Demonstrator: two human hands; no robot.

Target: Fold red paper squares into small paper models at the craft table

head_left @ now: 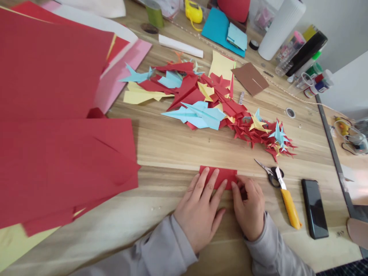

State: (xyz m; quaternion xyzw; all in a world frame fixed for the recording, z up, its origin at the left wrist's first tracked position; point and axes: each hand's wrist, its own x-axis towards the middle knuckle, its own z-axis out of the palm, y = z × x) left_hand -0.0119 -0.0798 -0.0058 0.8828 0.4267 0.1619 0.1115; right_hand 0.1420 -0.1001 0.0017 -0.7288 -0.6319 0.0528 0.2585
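Observation:
A small red paper rectangle (227,177) lies flat on the wooden table (172,149). My left hand (201,211) rests on it with the fingers spread, covering its left part. At the paper's right end, my right hand (248,205) has its thumb and curled forefinger closed on the edge. Beyond the hands stretches a long heap of folded paper shapes (198,115) in red, light blue and yellow. To the right of my right hand are black-handled scissors (270,174) and a yellow craft knife (289,207) with its blade against them.
Large red sheets (66,161) cover the left side, over pink and yellow ones. A black phone (314,209) lies at the right. At the back are a yellow tape measure (193,12), blue paper (220,30), a brown square (250,78), a white roll (281,28) and several bottles.

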